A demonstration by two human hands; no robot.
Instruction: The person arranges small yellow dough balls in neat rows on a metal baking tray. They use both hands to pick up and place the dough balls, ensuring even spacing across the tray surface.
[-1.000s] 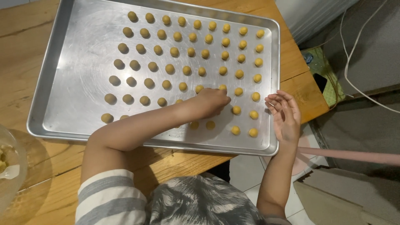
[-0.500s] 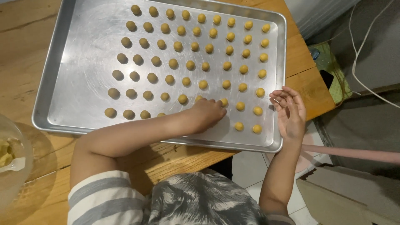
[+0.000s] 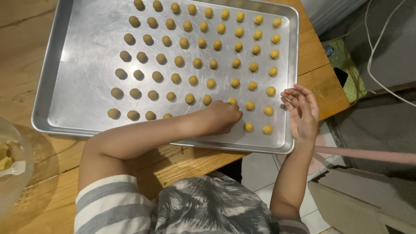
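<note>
Neither of my hands is in view. Below me stands another person with dark hair (image 3: 212, 208) and a striped sleeve (image 3: 108, 208). That person's left hand (image 3: 225, 117) rests curled on a silver baking tray (image 3: 56, 78), among the nearest dough balls. Their right hand (image 3: 302, 110) is held open, fingers apart, beside the tray's right rim. Several small round yellow dough balls (image 3: 193, 80) lie in slanted rows across the tray.
The tray lies on a wooden table (image 3: 320, 86). A glass bowl (image 3: 13, 173) with yellow dough and a white spoon stands at the left edge. Right of the table are a green cloth (image 3: 346, 65), a white cable (image 3: 372, 52), a pink rod (image 3: 368, 154) and a cardboard box (image 3: 346, 203).
The view has shifted, so the tray sits higher in frame. The other person's left hand has slid slightly toward the near rows. Their right hand stays by the rim.
</note>
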